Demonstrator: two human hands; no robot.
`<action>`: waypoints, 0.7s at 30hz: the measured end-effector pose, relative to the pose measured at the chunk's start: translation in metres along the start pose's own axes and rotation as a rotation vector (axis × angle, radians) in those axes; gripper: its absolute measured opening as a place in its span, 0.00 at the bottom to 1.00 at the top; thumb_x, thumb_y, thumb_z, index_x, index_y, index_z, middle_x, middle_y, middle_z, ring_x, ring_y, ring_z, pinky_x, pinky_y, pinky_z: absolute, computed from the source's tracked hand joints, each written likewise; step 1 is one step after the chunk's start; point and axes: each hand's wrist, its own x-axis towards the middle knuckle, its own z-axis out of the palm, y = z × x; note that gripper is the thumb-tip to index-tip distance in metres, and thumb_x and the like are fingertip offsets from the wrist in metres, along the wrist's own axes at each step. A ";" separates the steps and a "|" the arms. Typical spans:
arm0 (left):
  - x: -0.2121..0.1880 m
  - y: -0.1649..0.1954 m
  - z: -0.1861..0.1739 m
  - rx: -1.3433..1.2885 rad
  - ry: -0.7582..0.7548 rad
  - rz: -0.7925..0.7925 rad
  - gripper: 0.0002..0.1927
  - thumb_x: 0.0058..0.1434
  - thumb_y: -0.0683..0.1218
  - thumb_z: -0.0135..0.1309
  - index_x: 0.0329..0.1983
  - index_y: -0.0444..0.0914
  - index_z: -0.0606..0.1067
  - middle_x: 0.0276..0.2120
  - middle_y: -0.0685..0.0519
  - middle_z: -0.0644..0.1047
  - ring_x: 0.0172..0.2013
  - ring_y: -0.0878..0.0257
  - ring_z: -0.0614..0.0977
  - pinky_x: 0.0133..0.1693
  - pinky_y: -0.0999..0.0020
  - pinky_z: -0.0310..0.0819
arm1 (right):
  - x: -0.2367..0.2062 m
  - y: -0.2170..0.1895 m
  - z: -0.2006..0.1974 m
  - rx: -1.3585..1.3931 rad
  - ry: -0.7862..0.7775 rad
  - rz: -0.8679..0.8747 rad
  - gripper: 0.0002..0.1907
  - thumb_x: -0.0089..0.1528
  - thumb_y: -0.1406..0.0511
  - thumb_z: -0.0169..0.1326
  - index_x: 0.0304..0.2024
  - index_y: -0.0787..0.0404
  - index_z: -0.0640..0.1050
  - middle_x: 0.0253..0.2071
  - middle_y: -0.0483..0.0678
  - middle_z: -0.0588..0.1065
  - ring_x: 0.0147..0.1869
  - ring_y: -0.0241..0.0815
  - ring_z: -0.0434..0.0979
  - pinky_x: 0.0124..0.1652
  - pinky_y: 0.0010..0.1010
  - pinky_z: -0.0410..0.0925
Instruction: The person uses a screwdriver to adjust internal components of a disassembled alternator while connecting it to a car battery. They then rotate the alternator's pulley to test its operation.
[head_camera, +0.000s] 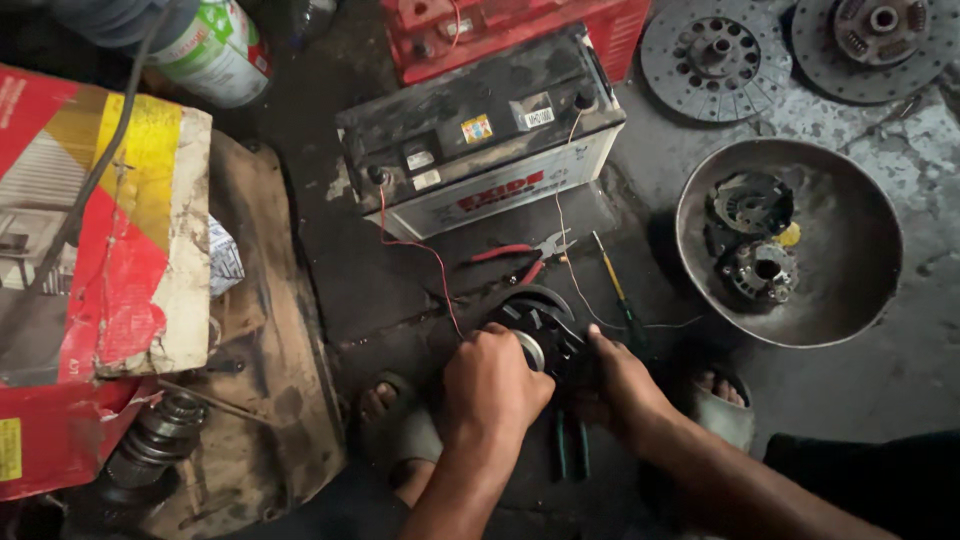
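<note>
- Left hand (495, 385) closing in a fist over the near-left side of a round black motor part (540, 325) on the floor, knuckles up, fingers curling onto its metal rim.
- Right hand (625, 385) gripping the part's near-right edge, thumb pointing up-left against it; fingers hidden underneath, so cannot tell how far they are curling.
- Part sitting just beyond and between both hands, touching both; round face looking up at the camera, no clear long axis.
- Dark tool handles (570, 445) poking out toward the camera under the hands, between two sandalled feet.
- Red wire (420, 250) and thin pale wire (570, 250) running from the part away to the battery (480, 140).
- Red-handled pliers (520, 255) lying just beyond the part, jaws pointing right.
- Screwdriver (615, 290) lying to their right, handle pointing toward the right hand.
- Metal bowl (850, 230) with two small parts sitting far right.
- Two clutch discs (715, 60) lying farthest back.
</note>
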 end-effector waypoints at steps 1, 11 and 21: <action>0.000 0.001 -0.004 0.000 -0.003 0.010 0.17 0.44 0.43 0.62 0.36 0.30 0.77 0.36 0.35 0.81 0.38 0.43 0.85 0.42 0.54 0.82 | -0.005 -0.002 0.001 -0.063 0.008 -0.075 0.20 0.68 0.50 0.43 0.49 0.57 0.73 0.35 0.47 0.75 0.37 0.42 0.74 0.35 0.36 0.70; -0.015 0.016 -0.082 0.031 -0.036 0.046 0.29 0.38 0.45 0.68 0.45 0.31 0.76 0.44 0.34 0.78 0.45 0.40 0.81 0.47 0.53 0.78 | -0.053 -0.007 -0.008 -0.502 -0.385 -0.546 0.45 0.61 0.55 0.60 0.72 0.53 0.50 0.64 0.52 0.70 0.67 0.42 0.67 0.63 0.32 0.61; -0.021 0.008 -0.108 -0.361 0.062 0.126 0.32 0.39 0.61 0.69 0.44 0.38 0.83 0.38 0.45 0.84 0.39 0.52 0.85 0.41 0.59 0.79 | -0.103 -0.030 -0.010 0.023 -0.561 -0.135 0.39 0.60 0.58 0.57 0.73 0.44 0.62 0.54 0.53 0.74 0.44 0.45 0.79 0.31 0.36 0.72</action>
